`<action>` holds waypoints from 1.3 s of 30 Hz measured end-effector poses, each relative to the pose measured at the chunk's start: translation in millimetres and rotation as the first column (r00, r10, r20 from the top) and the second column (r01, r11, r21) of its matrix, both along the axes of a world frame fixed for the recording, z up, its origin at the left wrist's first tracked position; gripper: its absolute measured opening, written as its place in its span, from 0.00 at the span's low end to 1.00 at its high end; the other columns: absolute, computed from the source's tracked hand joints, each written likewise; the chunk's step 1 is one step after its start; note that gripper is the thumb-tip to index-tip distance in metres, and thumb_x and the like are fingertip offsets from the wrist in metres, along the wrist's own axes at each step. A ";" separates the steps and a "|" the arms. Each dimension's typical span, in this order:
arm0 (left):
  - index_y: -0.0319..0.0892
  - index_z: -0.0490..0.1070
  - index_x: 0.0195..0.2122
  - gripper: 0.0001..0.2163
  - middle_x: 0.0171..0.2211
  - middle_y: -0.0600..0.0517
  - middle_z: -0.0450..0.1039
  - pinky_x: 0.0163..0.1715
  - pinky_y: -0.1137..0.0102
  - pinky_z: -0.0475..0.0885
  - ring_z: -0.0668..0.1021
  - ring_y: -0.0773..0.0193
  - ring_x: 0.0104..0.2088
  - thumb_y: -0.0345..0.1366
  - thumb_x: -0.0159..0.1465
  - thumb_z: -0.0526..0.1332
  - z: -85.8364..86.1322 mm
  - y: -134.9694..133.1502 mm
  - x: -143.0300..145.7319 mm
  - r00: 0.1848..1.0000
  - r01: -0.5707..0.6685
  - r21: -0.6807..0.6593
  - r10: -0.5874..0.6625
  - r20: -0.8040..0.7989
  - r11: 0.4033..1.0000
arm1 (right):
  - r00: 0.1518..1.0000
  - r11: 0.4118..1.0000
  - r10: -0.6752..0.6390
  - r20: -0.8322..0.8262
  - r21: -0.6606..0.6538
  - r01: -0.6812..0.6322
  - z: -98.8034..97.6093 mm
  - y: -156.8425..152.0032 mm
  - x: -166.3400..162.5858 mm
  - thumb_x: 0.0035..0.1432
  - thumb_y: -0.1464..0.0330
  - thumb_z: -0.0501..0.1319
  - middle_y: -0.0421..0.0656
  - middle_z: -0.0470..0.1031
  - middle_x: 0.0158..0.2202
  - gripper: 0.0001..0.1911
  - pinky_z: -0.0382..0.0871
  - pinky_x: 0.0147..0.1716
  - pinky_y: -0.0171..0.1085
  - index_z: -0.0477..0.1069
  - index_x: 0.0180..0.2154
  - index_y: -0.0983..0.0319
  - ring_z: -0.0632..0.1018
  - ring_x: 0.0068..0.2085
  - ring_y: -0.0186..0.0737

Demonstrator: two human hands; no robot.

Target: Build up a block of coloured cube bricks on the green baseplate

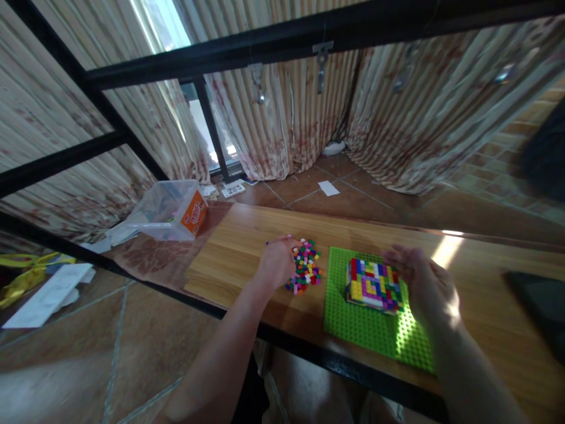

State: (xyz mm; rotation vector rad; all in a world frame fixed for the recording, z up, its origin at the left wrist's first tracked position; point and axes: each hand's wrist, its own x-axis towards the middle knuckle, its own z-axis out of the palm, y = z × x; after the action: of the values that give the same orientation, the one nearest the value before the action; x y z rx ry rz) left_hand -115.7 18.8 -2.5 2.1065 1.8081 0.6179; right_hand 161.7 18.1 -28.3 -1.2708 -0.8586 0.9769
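My left hand reaches over the left edge of a pile of small loose toy bricks in many colours. Its fingers curl down at the bricks, and whatever they pinch is hidden. A green studded baseplate lies to the right of the pile. On it sits a rectangular block of toy bricks, its top a patchwork of red, yellow, purple, blue, white and green. My right hand hovers by the block's right side, fingers bent and smeared by motion. No brick can be made out in it.
A wooden tabletop carries the bricks and baseplate. At its far left stands a clear plastic box with an orange label. A dark flat object lies at the right. Black metal bars cross in front of curtains.
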 end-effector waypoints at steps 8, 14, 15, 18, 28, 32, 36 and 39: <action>0.45 0.80 0.41 0.12 0.44 0.48 0.78 0.56 0.62 0.72 0.78 0.57 0.50 0.26 0.62 0.59 -7.3 8.7 -0.1 1.000 0.006 -0.035 -0.006 0.005 0.999 | 0.999 1.000 0.027 0.029 -0.017 -0.026 3.5 -1.3 -2.1 0.60 0.50 0.62 0.47 0.82 0.34 0.20 0.77 0.35 0.44 0.79 0.39 0.61 0.82 0.34 0.43; 0.43 0.79 0.35 0.11 0.40 0.47 0.77 0.56 0.61 0.71 0.78 0.56 0.50 0.25 0.63 0.58 -13.5 9.8 5.2 1.000 0.013 -0.019 -0.014 -0.026 1.000 | 0.998 0.999 0.003 -0.056 -0.035 -0.005 1.2 1.5 -0.3 0.58 0.52 0.65 0.45 0.82 0.34 0.18 0.77 0.34 0.39 0.80 0.37 0.60 0.81 0.33 0.39; 0.43 0.79 0.35 0.11 0.40 0.47 0.77 0.56 0.61 0.71 0.78 0.56 0.50 0.25 0.63 0.58 -12.9 10.0 5.4 1.000 0.011 -0.015 -0.011 -0.022 1.000 | 0.998 0.999 0.001 -0.061 -0.032 -0.003 0.6 1.9 0.3 0.58 0.52 0.65 0.44 0.82 0.34 0.18 0.76 0.34 0.38 0.80 0.37 0.60 0.81 0.33 0.38; 0.41 0.77 0.37 0.09 0.38 0.48 0.78 0.51 0.63 0.73 0.79 0.59 0.45 0.26 0.63 0.57 -9.7 9.2 9.7 0.998 0.018 -0.009 -0.018 0.064 1.000 | 0.999 1.000 0.004 -0.052 -0.011 -0.005 0.5 2.1 1.5 0.59 0.52 0.65 0.44 0.82 0.34 0.18 0.76 0.35 0.38 0.80 0.38 0.60 0.81 0.33 0.37; 0.39 0.76 0.37 0.06 0.34 0.50 0.80 0.40 0.70 0.76 0.80 0.65 0.35 0.27 0.63 0.59 -11.6 1.7 66.6 0.807 0.136 0.038 -0.133 0.575 0.990 | 0.996 1.000 -0.017 0.091 -0.010 0.018 1.0 0.9 -0.9 0.55 0.48 0.66 0.47 0.82 0.37 0.23 0.77 0.33 0.38 0.80 0.39 0.61 0.81 0.33 0.38; 0.39 0.78 0.44 0.10 0.42 0.47 0.82 0.47 0.66 0.77 0.82 0.63 0.42 0.27 0.64 0.59 -19.1 5.1 79.6 0.753 0.141 0.102 -0.173 0.635 0.985 | 0.984 1.000 -0.021 0.175 0.004 0.021 1.0 -0.5 -1.3 0.56 0.50 0.66 0.47 0.82 0.37 0.21 0.77 0.33 0.38 0.81 0.39 0.61 0.81 0.34 0.39; 0.41 0.79 0.44 0.11 0.44 0.48 0.83 0.49 0.64 0.78 0.83 0.62 0.42 0.28 0.65 0.58 -23.2 7.2 87.2 0.778 0.137 0.140 -0.194 0.597 0.981 | 0.975 0.999 -0.033 0.220 0.004 0.033 3.2 -1.8 -1.9 0.57 0.51 0.65 0.46 0.82 0.35 0.20 0.76 0.33 0.37 0.81 0.38 0.61 0.80 0.34 0.38; 0.41 0.79 0.42 0.10 0.42 0.49 0.83 0.47 0.66 0.78 0.83 0.62 0.40 0.28 0.65 0.58 -21.3 7.2 91.8 0.804 0.122 0.126 -0.173 0.569 0.984 | 0.976 1.000 -0.022 0.215 -0.016 0.026 4.1 -1.9 -2.0 0.57 0.50 0.65 0.46 0.82 0.35 0.20 0.75 0.32 0.38 0.81 0.38 0.61 0.80 0.33 0.39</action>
State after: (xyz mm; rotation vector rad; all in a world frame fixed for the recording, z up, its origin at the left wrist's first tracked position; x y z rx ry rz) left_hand -23.9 26.0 -23.8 1.8025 1.2786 1.1597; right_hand 159.8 16.2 -24.2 -1.4185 -0.9998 0.8394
